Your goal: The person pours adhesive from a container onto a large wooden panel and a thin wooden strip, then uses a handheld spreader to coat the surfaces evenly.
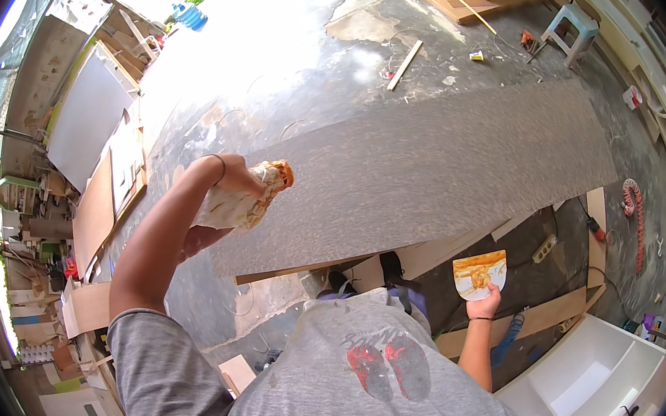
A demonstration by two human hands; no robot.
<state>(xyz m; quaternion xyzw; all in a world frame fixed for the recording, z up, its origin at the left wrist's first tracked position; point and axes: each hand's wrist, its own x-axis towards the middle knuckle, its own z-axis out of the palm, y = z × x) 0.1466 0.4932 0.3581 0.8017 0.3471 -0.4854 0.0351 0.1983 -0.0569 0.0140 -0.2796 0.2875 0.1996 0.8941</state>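
Observation:
My left hand [239, 177] is wrapped round a white container [235, 206] smeared with orange-yellow glue. The container is tilted, and its glue-caked mouth [287, 174] points right, over the left part of a long grey-brown panel [426, 166]. No stream of glue can be made out. Lower right, my right hand [484, 304] grips a flat white spreader [483, 283] with a rounded lower edge. An orange-brown band runs along its straight far edge, and a dab of glue lies in its middle. This hand is beyond the panel's near edge.
A white cabinet carcass [586, 376] stands near right, by a power strip [544, 248] and loose cables. Further off are a light blue stool [572, 30], a wood strip [405, 65] and a coiled red hose [634, 217]. Sheets of board [94, 132] lean at left.

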